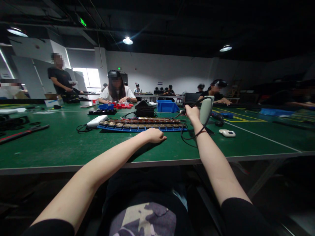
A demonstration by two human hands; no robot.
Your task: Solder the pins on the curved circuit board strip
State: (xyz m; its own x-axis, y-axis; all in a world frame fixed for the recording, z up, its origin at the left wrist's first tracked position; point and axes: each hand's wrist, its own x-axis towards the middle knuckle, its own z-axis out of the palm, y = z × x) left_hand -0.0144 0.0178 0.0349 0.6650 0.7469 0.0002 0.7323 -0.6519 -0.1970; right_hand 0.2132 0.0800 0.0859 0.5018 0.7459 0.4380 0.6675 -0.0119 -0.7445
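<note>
My right hand (192, 114) is wrapped round a black soldering iron (182, 112), whose thin tip points left. A black cable (189, 141) loops below it and past my wrist. In front of me lies a long, curved blue rack (123, 129) with rows of thin brown and tan strips. My left hand (155, 135) is at the rack's near side, low over the table, fingers curled together; whatever they hold is hidden. Just right of my right hand stands a grey-green curved upright object (206, 109).
The green table (98, 150) carries a white device (97, 121), a black box (145, 108), a blue bin (167, 106) and a small white case (227, 133). A red-and-black bar (24, 133) lies left. Across the table, a person (116, 90) works by red parts (123, 105).
</note>
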